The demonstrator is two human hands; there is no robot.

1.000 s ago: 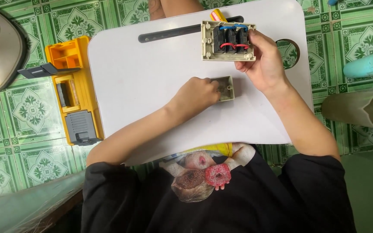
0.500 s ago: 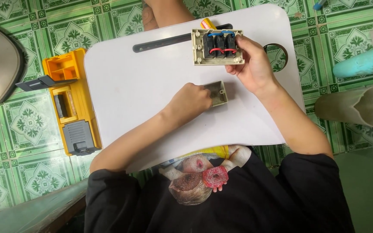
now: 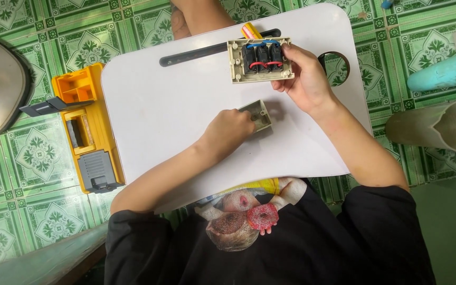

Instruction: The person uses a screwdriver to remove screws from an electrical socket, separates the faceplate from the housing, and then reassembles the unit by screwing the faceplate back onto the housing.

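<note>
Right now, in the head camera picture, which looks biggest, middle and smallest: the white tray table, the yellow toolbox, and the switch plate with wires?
1. White tray table, by far the largest.
2. Yellow toolbox.
3. Switch plate in the right hand, though held up nearer the camera, so it looks a bit bigger.

A single head-worn camera looks almost straight down from above the person, close enough that the white lap table [image 3: 186, 105] fills the middle of the view. The left hand [image 3: 228, 132] sits near the centre, the right hand [image 3: 304, 79] just above and beside it. Green tiled floor [image 3: 27, 211] frames both, with the person's dark shirt [image 3: 317, 237] along the bottom edge.
</note>
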